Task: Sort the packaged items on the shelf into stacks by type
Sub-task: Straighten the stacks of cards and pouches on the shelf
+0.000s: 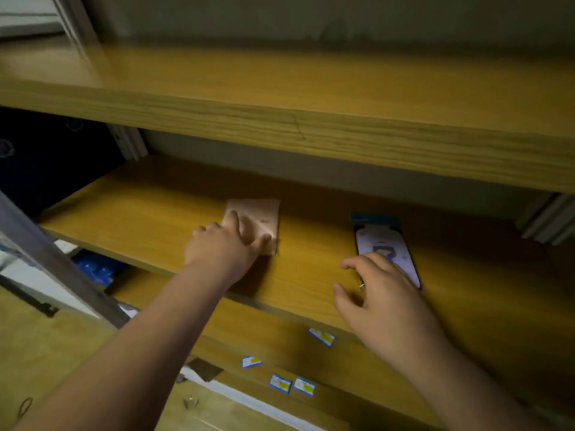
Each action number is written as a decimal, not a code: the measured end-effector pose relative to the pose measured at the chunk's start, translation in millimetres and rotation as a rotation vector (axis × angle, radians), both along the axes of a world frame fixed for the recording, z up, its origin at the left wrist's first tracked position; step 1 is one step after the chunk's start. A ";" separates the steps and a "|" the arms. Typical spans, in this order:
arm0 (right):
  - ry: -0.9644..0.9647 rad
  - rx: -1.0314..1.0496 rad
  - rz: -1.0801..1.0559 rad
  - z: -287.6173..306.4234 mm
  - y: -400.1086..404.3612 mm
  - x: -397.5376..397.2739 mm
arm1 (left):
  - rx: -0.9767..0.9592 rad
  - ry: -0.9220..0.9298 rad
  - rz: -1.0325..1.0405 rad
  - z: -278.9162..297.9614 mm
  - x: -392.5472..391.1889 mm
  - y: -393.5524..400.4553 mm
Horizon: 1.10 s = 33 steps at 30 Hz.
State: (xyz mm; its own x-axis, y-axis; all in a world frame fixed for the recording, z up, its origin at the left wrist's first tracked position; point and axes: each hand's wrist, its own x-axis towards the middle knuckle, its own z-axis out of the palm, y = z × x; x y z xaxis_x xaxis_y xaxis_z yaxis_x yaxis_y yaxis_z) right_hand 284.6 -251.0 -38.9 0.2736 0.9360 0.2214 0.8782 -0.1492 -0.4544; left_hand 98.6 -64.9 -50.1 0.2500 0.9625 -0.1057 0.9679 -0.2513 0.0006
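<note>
Fingers of the left hand [222,244] are lying flat on a pink packet [258,220]. The right hand [378,287] is hovering loosely spread, gripping nothing, over a long packaged item [384,241] on the shelf [149,213].

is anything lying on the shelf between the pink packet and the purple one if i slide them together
Nothing visible does. The shelf board between the pink packet and the purple packet is bare wood. The left hand rests on the pink one; the right hand is at the purple packet's near end.

Grey metal upright [46,262], dark blue cloth [46,157], grey wall [311,17]
</note>
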 end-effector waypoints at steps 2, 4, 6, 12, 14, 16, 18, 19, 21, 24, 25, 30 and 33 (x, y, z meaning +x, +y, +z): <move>-0.012 0.003 -0.044 -3.5 7.0 -6.8 | 0.035 0.022 -0.056 -3.7 1.5 12.5; -0.020 0.013 -0.092 -6.1 14.4 -12.4 | 0.085 0.010 -0.120 -7.1 1.9 18.8; -0.029 0.007 -0.129 -8.8 19.3 -18.9 | 0.083 -0.074 -0.129 -6.2 -2.1 23.2; -0.031 0.034 -0.223 -14.4 24.7 -30.3 | -0.122 -0.449 -0.054 8.9 -12.6 40.5; -0.044 0.050 -0.278 -14.5 24.6 -28.3 | -0.157 -0.614 -0.073 9.8 -17.5 46.1; -0.062 0.050 -0.363 -15.6 23.5 -20.7 | -0.255 -0.904 -0.060 8.8 -24.3 48.2; -0.061 -0.015 -0.477 -16.6 22.7 -7.6 | -0.401 -1.135 -0.034 7.2 -30.9 47.2; -0.073 -0.079 -0.536 -16.8 22.8 -0.9 | -0.455 -1.188 -0.040 6.3 -33.6 46.0; -0.116 -0.215 -0.633 -17.2 23.8 9.8 | -0.546 -1.284 -0.055 5.9 -36.6 40.8; -0.170 -0.331 -0.665 -19.2 28.0 14.5 | -0.642 -1.444 -0.052 6.3 -38.8 29.6; -0.185 -0.334 -0.664 -20.1 30.4 14.9 | -0.668 -1.473 -0.061 5.8 -38.8 26.0; -0.119 -0.376 -0.687 -6.5 39.6 23.3 | -0.845 -1.610 -0.116 7.0 -34.6 15.7; 0.030 -0.478 -0.602 4.5 37.5 32.3 | -0.898 -1.663 -0.147 9.5 -25.1 11.3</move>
